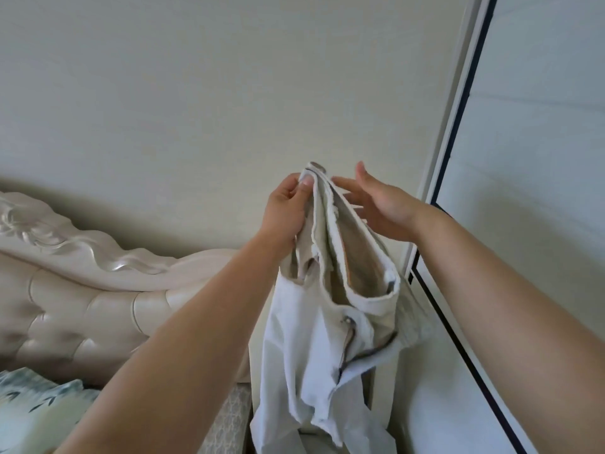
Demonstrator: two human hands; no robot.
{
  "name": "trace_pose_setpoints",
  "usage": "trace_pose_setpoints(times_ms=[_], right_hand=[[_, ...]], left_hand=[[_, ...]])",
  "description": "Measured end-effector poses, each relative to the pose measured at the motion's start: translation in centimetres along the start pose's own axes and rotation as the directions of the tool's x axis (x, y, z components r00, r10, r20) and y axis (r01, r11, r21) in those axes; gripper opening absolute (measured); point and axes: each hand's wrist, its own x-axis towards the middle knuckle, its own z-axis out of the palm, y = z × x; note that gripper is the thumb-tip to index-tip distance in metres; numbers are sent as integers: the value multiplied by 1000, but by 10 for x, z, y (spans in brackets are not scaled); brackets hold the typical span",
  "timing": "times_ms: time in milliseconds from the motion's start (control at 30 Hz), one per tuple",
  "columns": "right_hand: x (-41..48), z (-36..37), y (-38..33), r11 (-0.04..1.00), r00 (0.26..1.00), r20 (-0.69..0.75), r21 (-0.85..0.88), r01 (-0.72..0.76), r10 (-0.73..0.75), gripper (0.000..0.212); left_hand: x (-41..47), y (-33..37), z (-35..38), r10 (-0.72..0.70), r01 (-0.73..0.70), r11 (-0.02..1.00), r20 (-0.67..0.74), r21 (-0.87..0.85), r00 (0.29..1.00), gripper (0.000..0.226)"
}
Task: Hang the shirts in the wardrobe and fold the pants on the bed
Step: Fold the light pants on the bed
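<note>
Pants (314, 339) hung in the air before the wall (196, 93), between the wardrobe door (530, 158) at right and the padded headboard (65, 290) at left, waist uppermost and fly undone. The left hand (288, 208) had its grip pinched on the top of the waistband (343, 234). The right hand (383, 204) had its grip released, straight fingers against the waistband's other side.

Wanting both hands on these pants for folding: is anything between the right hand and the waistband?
Nothing visible. The right hand is open, its straight fingers right beside the waistband of the pants, which the left hand pinches at the top.
</note>
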Motion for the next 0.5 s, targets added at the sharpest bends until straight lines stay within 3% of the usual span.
trace_pose_setpoints(times_ms=[100, 200, 367, 500], right_hand=[[-19, -15, 38, 984, 997, 20, 159, -78, 76, 82], [-34, -18, 83, 958, 997, 30, 277, -71, 65, 79], [-36, -3, 140, 987, 965, -240, 144, -71, 104, 76], [-17, 35, 156, 992, 853, -507, 97, -82, 121, 71]], left_hand=[[11, -8, -10, 26, -4, 996, -242, 89, 970, 21], [14, -18, -18, 15, 29, 992, -356, 119, 934, 19], [10, -32, -22, -39, 72, 996, -477, 52, 878, 19], [4, -34, -18, -47, 69, 997, -559, 19, 828, 24]])
